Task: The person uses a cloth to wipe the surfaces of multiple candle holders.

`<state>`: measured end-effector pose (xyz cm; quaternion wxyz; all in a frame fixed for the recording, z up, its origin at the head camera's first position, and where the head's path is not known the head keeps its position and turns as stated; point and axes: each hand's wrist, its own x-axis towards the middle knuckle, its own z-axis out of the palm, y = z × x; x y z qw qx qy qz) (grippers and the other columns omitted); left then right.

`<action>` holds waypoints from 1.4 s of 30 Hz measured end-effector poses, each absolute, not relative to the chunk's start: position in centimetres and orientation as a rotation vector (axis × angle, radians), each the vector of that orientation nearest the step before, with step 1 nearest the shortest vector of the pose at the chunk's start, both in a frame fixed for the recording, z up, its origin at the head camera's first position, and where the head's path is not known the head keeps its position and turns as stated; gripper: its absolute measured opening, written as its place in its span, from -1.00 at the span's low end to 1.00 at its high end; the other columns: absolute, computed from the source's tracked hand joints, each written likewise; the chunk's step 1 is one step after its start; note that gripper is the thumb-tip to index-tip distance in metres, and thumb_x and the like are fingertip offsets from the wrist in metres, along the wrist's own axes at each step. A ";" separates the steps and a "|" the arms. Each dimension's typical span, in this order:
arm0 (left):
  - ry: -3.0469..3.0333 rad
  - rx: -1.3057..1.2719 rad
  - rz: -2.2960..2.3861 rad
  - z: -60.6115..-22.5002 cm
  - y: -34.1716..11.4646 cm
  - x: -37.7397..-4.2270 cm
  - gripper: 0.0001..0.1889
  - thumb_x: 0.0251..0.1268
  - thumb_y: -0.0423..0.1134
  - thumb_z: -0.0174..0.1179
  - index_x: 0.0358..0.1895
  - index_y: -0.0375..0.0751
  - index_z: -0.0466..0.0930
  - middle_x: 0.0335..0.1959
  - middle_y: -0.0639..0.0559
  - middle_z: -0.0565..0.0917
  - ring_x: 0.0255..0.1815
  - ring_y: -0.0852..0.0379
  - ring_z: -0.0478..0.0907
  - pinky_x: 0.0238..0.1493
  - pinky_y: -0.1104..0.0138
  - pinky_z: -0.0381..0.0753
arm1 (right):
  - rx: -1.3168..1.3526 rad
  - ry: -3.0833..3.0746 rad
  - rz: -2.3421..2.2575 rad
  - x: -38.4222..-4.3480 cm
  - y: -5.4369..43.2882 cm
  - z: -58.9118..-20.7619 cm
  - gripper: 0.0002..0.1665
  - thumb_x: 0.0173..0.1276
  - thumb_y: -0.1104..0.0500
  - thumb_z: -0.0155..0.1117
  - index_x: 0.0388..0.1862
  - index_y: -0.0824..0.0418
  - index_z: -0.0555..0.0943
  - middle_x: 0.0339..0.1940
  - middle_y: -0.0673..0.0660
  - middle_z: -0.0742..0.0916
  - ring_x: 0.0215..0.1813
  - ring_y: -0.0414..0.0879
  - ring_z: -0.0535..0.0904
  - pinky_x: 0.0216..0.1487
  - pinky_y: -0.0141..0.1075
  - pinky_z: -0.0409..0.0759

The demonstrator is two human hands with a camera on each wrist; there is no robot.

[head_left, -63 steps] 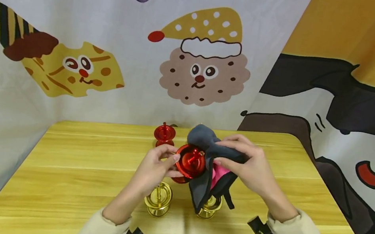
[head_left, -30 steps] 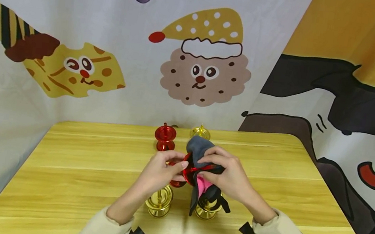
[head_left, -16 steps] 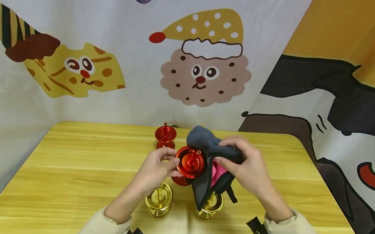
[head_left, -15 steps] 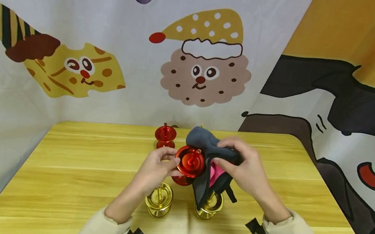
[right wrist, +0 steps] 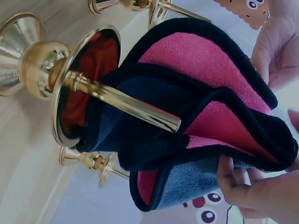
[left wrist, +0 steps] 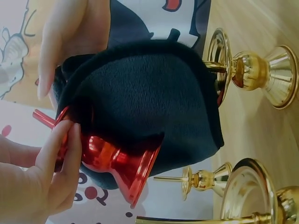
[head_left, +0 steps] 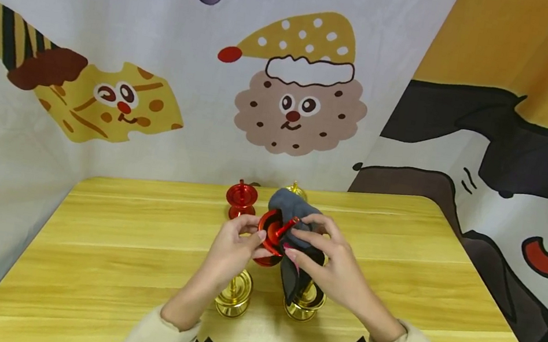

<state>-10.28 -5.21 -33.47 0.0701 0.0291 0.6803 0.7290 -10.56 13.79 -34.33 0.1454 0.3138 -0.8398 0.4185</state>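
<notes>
My left hand (head_left: 237, 247) pinches the dish rim of a shiny red candle holder (head_left: 273, 232). The holder is tilted, with its spike leaning towards the right; in the left wrist view its flared base (left wrist: 138, 179) is seen. In my right hand (head_left: 337, 264) is a folded cloth (head_left: 287, 202), dark grey on one side, pink (right wrist: 187, 51) on the other, with black edging. The right fingertips are close to the spike, and the cloth lies against the holder's far side. Whether the cloth touches the spike itself is hard to tell. Part of the dish is hidden behind cloth and fingers.
A second red candle holder (head_left: 242, 196) stands towards the table's (head_left: 108, 264) back edge, beside a gold one (head_left: 297, 190) partly hidden by the cloth. Two more gold holders stand in front, one at the left (head_left: 234, 297), one at the right (head_left: 302, 309) under the hanging cloth.
My right hand has gone back and forth with the cloth; since half a second ago it has moved left, closer to the left hand. The red candle holder has turned from facing up to leaning right.
</notes>
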 end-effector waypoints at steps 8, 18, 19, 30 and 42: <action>2.087 0.156 2.169 -33.6 -5.2 -10.0 -0.72 0.29 -0.55 -0.05 0.05 -0.55 0.37 -0.12 -0.33 0.44 -0.20 -0.08 0.60 -0.25 0.29 0.65 | 0.865 -2.368 1.207 -10.4 13.8 -34.7 -0.76 0.05 0.43 0.35 -0.24 0.32 0.69 -0.06 0.19 0.48 -0.23 -0.02 0.53 -0.32 -0.33 0.56; 2.177 0.321 2.002 -33.0 -5.9 -10.4 -0.76 0.25 -0.60 -0.05 -0.02 -0.55 0.43 -0.27 -0.26 0.44 -0.39 -0.05 0.60 -0.35 0.23 0.67 | 1.047 -2.316 1.041 -12.1 14.3 -33.4 -0.75 -0.11 0.58 0.37 -0.46 0.31 0.70 -0.11 0.18 0.53 -0.22 -0.03 0.49 -0.40 -0.35 0.55; 2.188 0.335 1.989 -32.9 -6.0 -10.5 -0.76 0.25 -0.60 -0.05 -0.03 -0.55 0.44 -0.28 -0.25 0.44 -0.41 -0.05 0.60 -0.36 0.23 0.67 | 1.067 -2.308 1.022 -12.3 14.3 -33.2 -0.74 -0.11 0.58 0.36 -0.46 0.31 0.71 -0.12 0.18 0.54 -0.22 -0.04 0.48 -0.41 -0.36 0.54; 2.214 0.138 2.099 -33.0 -5.9 -10.8 -0.73 0.29 -0.56 -0.04 0.03 -0.55 0.43 -0.18 -0.30 0.49 -0.32 -0.04 0.61 -0.32 0.28 0.66 | 0.931 -2.460 1.025 -11.8 13.4 -32.9 -0.80 0.01 0.42 0.39 -0.32 0.31 0.68 -0.10 0.19 0.50 -0.24 -0.04 0.54 -0.28 -0.26 0.59; 2.337 0.275 1.911 -32.1 -6.2 -11.0 -0.67 0.28 -0.56 -0.03 0.10 -0.57 0.39 -0.06 -0.30 0.49 -0.43 -0.07 0.60 -0.39 0.26 0.66 | 1.095 -2.267 0.967 -12.8 13.1 -32.0 -0.70 -0.04 0.61 0.25 -0.46 0.27 0.70 -0.10 0.18 0.55 -0.12 0.01 0.45 -0.38 -0.32 0.51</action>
